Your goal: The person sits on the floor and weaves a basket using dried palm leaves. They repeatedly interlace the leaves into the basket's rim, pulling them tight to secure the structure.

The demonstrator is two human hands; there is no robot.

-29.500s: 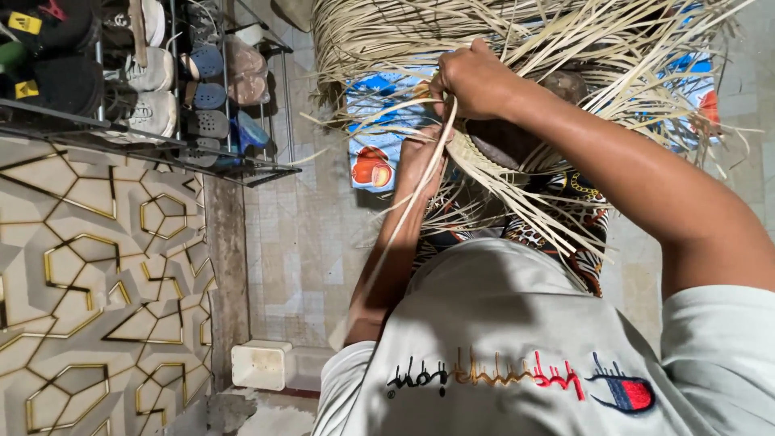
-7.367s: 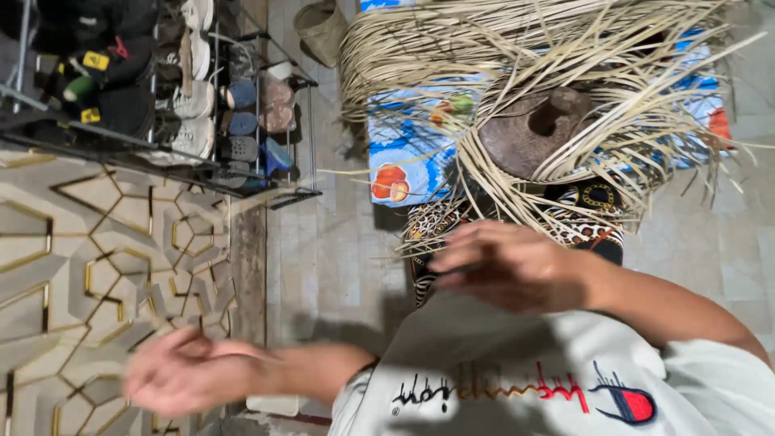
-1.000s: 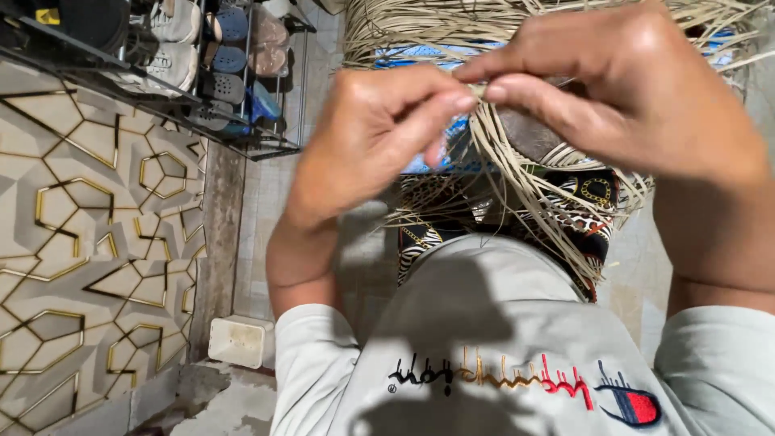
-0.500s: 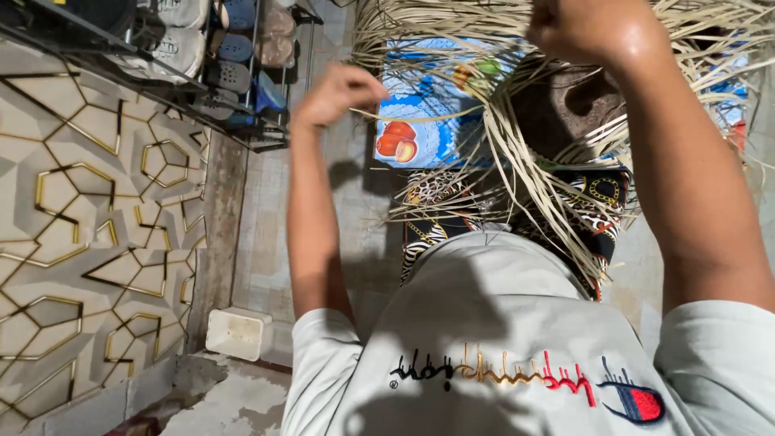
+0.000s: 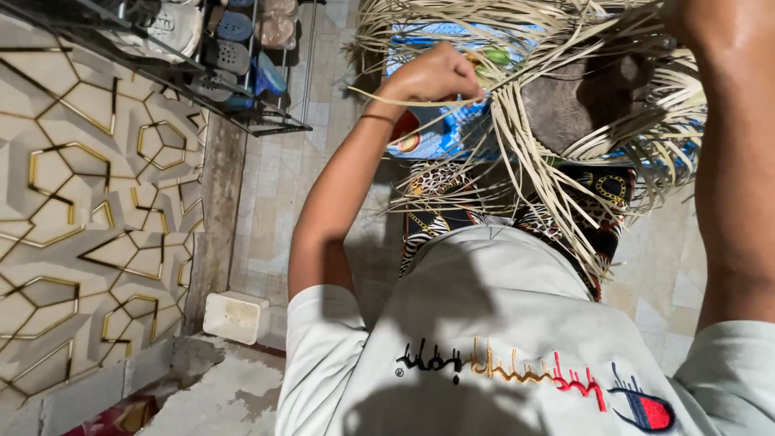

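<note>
My left hand (image 5: 432, 77) is closed around a thin pale straw strand (image 5: 379, 98) and pulls it out to the left of a woven straw piece (image 5: 557, 153). Long loose strands fan out all round that piece, and a brown rounded form (image 5: 577, 101) sits at its centre. It rests over my lap, above a leopard-print cloth (image 5: 440, 202). My right forearm (image 5: 731, 161) rises along the right edge, and the hand itself is cut off by the top of the frame.
A blue printed mat (image 5: 428, 133) lies on the tiled floor under the straw. A metal shoe rack (image 5: 218, 48) stands at the top left. A white plastic tub (image 5: 234, 316) sits by a wall of gold-lined geometric panels (image 5: 89, 210).
My hands, together on a strand a second ago, have drawn apart. The left moved down and right toward the weave; the right rose out of the top of the frame.
</note>
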